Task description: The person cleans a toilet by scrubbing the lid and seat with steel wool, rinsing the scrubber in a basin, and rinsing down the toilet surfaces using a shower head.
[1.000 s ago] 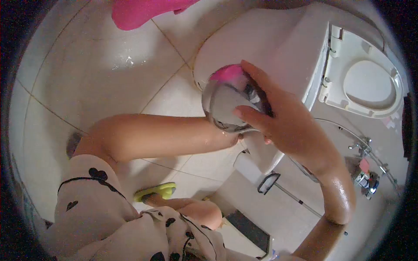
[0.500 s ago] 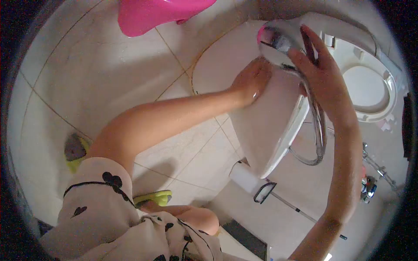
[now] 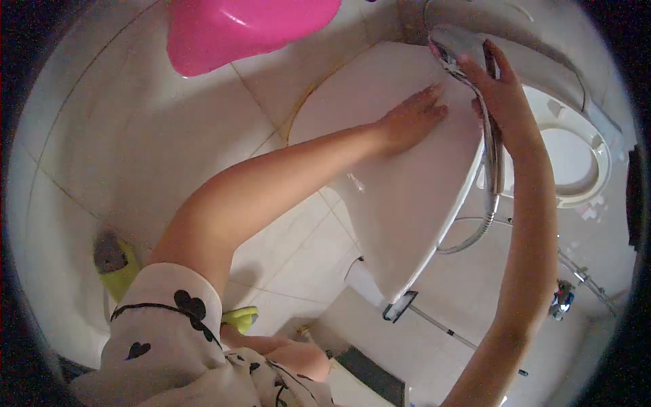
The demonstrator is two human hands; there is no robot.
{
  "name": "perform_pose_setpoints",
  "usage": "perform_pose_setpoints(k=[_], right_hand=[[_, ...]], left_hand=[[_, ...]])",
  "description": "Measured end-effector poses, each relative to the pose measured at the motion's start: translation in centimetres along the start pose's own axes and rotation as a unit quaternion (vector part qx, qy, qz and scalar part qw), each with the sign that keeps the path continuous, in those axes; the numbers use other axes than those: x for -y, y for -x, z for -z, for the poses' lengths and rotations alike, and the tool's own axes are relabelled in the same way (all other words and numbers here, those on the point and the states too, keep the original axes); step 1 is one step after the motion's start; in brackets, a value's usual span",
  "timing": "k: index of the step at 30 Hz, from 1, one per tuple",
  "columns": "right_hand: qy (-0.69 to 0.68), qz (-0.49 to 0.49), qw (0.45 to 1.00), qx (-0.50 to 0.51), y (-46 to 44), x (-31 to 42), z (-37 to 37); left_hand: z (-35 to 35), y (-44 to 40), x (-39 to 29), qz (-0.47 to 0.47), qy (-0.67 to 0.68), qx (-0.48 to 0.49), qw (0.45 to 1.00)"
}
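Observation:
My left hand (image 3: 412, 123) lies with its fingers stretched out against the wet white side of the toilet (image 3: 407, 203). To its upper right, my right hand (image 3: 500, 91) is wrapped round a chrome shower head (image 3: 456, 46) by its handle. The head is tilted, with its face partly hidden. A metal hose (image 3: 478, 234) curves down from the handle in front of the toilet rim. The white toilet seat (image 3: 600, 159) shows behind my right wrist.
A pink plastic object (image 3: 244, 34) is at the top left on the tiled floor (image 3: 163, 136). Green slippers (image 3: 121, 275) are at the lower left. A squeegee (image 3: 400, 306) with a long pole, a dark-topped box (image 3: 373, 374) and wall taps (image 3: 583, 275) are at the lower right.
My right hand has moved up and right with the shower head. My left hand, hidden behind it at first, has come into view and slid slightly up and right along the toilet's side.

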State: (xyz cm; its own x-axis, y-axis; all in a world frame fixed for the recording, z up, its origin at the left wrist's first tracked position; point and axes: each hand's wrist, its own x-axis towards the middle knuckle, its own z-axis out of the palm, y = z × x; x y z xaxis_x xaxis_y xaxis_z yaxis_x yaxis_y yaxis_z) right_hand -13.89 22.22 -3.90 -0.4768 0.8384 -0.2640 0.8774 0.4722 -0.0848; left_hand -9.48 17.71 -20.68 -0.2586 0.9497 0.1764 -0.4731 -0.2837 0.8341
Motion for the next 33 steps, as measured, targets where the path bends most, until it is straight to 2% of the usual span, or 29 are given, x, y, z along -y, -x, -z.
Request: perform_pose_setpoints(k=[3,5,7,9,12,15,17,19,21,24,25,27,29,33], right_hand=[[0.146,0.112,0.983,-0.009,-1.0,-2.4,0.3],[0.192,0.164,0.967,-0.024,-1.4,-3.9,0.5],[0.206,0.159,0.965,-0.038,-1.6,-4.1,0.6],[0.207,0.109,0.971,-0.052,-1.0,-3.3,0.3],[0.236,0.018,0.971,-0.032,-0.2,-1.0,-0.2],[0.220,0.135,0.961,-0.097,0.0,-2.5,-0.6],[0.113,0.064,0.988,-0.080,0.3,-1.8,-0.3],[0.027,0.030,0.996,-0.078,0.8,-1.2,-0.6],[-0.029,0.032,0.995,-0.086,1.0,-1.1,-1.2],[-0.079,0.043,0.991,-0.099,1.0,-1.7,-1.4],[-0.080,0.049,0.990,-0.103,0.9,-1.9,-1.4],[-0.046,0.049,0.991,-0.112,0.9,-1.7,-1.4],[-0.031,0.038,0.990,-0.133,1.1,-1.6,-1.5],[0.087,0.044,0.973,-0.211,1.2,-1.7,-1.4]], left_hand=[[0.0,-0.6,1.5,0.004,0.023,0.015,1.000],[-1.2,-2.9,5.0,-0.117,-0.160,0.023,0.980],[-1.1,-4.2,5.5,-0.140,-0.168,0.030,0.975],[-0.4,-4.4,5.8,-0.065,-0.008,0.034,0.997],[-1.1,-4.3,9.6,-0.051,-0.196,-0.005,0.979],[2.1,-1.9,11.4,0.008,-0.437,0.104,0.894],[1.3,-1.2,16.3,0.045,-0.377,0.028,0.925],[1.9,-1.0,16.0,0.102,-0.321,0.009,0.941],[3.6,-0.8,10.0,0.178,-0.263,0.046,0.947],[0.7,-5.9,10.6,0.038,-0.254,0.115,0.960],[-1.6,-7.6,9.8,0.004,-0.140,0.031,0.990],[-2.7,-8.3,6.6,-0.043,0.010,-0.043,0.998],[0.6,-6.7,-0.1,-0.070,0.070,-0.025,0.995],[1.1,-6.8,6.1,-0.066,-0.177,0.002,0.982]])
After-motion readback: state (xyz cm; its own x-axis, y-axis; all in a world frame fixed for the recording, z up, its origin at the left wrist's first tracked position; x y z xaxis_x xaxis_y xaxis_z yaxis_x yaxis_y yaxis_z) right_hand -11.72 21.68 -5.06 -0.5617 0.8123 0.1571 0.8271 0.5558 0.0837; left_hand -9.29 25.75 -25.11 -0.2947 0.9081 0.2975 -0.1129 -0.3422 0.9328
